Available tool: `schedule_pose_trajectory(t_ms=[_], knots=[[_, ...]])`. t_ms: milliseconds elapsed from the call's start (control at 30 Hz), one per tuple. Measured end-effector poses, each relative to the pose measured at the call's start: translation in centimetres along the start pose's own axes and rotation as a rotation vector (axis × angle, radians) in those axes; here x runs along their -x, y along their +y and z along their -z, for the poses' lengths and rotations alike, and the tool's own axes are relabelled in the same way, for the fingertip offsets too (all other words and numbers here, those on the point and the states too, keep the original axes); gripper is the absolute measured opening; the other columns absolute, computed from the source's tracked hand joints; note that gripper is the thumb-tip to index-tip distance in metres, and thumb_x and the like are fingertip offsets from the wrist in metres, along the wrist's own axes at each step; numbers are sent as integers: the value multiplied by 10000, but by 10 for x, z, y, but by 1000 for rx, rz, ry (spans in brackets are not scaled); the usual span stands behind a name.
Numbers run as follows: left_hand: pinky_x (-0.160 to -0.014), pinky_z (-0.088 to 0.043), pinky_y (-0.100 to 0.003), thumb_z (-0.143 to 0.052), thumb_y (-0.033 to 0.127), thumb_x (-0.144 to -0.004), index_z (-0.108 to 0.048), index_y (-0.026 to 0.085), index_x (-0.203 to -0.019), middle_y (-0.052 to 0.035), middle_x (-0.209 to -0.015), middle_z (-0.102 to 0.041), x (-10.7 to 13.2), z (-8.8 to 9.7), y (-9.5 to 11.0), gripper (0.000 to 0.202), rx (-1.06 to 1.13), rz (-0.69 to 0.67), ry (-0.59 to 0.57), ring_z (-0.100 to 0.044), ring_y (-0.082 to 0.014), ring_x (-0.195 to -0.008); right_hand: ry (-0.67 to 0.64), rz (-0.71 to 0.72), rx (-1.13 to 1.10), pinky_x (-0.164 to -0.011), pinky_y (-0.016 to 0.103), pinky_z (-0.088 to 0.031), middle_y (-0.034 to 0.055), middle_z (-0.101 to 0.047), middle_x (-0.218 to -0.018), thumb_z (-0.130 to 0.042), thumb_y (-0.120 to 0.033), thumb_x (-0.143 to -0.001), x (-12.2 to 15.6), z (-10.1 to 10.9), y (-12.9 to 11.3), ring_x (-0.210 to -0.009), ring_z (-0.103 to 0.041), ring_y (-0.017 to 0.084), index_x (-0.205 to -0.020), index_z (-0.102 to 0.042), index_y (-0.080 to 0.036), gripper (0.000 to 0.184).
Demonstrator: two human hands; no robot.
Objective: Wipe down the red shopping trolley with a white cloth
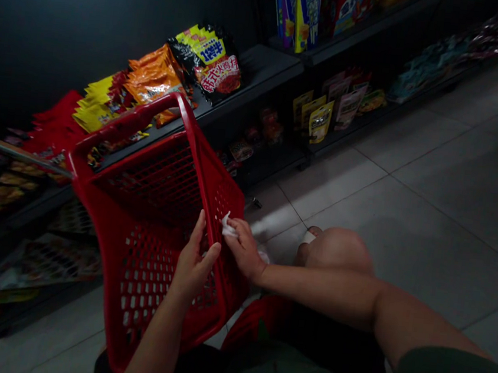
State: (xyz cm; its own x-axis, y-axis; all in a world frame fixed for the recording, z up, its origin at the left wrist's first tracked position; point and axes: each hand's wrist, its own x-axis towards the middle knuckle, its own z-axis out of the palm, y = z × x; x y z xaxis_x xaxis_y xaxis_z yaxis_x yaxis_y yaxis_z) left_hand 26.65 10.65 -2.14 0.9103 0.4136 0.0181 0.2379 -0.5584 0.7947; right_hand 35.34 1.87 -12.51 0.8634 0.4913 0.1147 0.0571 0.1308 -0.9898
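Red plastic shopping basket (pixel 148 253) tilts at my twelve o'clock, snack shelf (pixel 262 63) beyond it at eleven. My left hand (pixel 194 258) lies curled against its mesh, grip unclear; my right hand (pixel 242 246) pinches a white scrap (pixel 228 226) at the basket's edge.

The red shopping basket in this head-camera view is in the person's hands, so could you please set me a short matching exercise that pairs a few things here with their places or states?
Things:
1. left hand
2. right hand
3. red shopping basket
4. gold snack pouches

Places or states:
A. standing on a low shelf
B. fingers on a white tissue
C. tilted, its far rim toward the shelves
D. resting against the basket

Right pairs: 1-D, 2-B, 3-C, 4-A.
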Motion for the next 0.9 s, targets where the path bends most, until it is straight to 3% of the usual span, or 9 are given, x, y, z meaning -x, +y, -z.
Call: schedule_pose_trajectory(t_ms=[67,167,267,367,500,567,767,833,900], knots=[[-1202,-299,-407,-574,336,-899,-226,281,-1571,-48,-1595,-366,-1,0,0,759,1,7,-3,-369,-229,-1451,-62,129,5,-1157,405,-318,92,-536,-1347,-478,-214,-924,11,6,-4,-1308,-445,197,-1273,-578,-231,363],[-1205,-296,-408,-583,338,-897,-230,281,-1571,-50,-1590,-376,-2,0,3,763,31,26,3,-371,-229,-1449,-104,193,31,-1140,428,-334,87,-576,-1294,-530,-147,-839,0,12,15,-1272,-477,208,-1220,-595,-212,391],[-1201,-304,-397,-585,345,-902,-226,277,-1572,-54,-1589,-378,-2,-1,4,764,69,47,17,-372,-226,-1449,-49,-5,36,-1067,417,-412,63,-635,-1156,-539,-109,-780,-27,11,37,-1135,-552,205,-1142,-597,-187,375],[-1198,-311,-401,-590,358,-904,-219,277,-1574,-56,-1594,-368,-3,-1,3,770,75,48,15,-369,-232,-1450,16,-156,45,-1016,395,-451,39,-645,-1090,-559,-137,-779,-42,4,33,-1055,-577,200,-1118,-599,-194,345],[-1227,-236,-419,-593,363,-903,-233,290,-1569,-43,-1614,-329,-4,-1,2,761,33,21,9,-325,-230,-1473,1,152,9,-1079,353,-398,63,-583,-1255,-570,-217,-836,-40,0,10,-1193,-533,193,-1195,-594,-220,360],[-1228,-233,-419,-595,359,-901,-229,284,-1571,-46,-1613,-329,-5,-1,3,767,46,34,12,-325,-228,-1473,-45,241,13,-1087,352,-386,73,-586,-1251,-553,-190,-843,-41,3,13,-1216,-519,193,-1151,-608,-214,314],[-1196,-315,-412,-605,379,-893,-228,266,-1572,-65,-1599,-356,-4,-1,8,785,64,61,17,-367,-244,-1451,-29,-113,127,-951,356,-463,36,-632,-1016,-557,-111,-775,-53,8,38,-995,-577,192,-1004,-607,-190,247],[-1200,-306,-416,-600,390,-895,-233,272,-1570,-61,-1603,-350,-4,0,6,778,37,37,8,-350,-249,-1460,-20,-25,74,-962,350,-463,36,-631,-1070,-562,-150,-805,-51,3,26,-1023,-577,191,-1075,-604,-203,279],[-1218,-261,-421,-598,392,-896,-237,281,-1568,-52,-1613,-330,-3,0,4,771,16,13,-2,-316,-248,-1476,-48,170,31,-1024,356,-435,47,-616,-1173,-556,-192,-849,-48,-1,14,-1119,-557,197,-1141,-604,-224,298]])
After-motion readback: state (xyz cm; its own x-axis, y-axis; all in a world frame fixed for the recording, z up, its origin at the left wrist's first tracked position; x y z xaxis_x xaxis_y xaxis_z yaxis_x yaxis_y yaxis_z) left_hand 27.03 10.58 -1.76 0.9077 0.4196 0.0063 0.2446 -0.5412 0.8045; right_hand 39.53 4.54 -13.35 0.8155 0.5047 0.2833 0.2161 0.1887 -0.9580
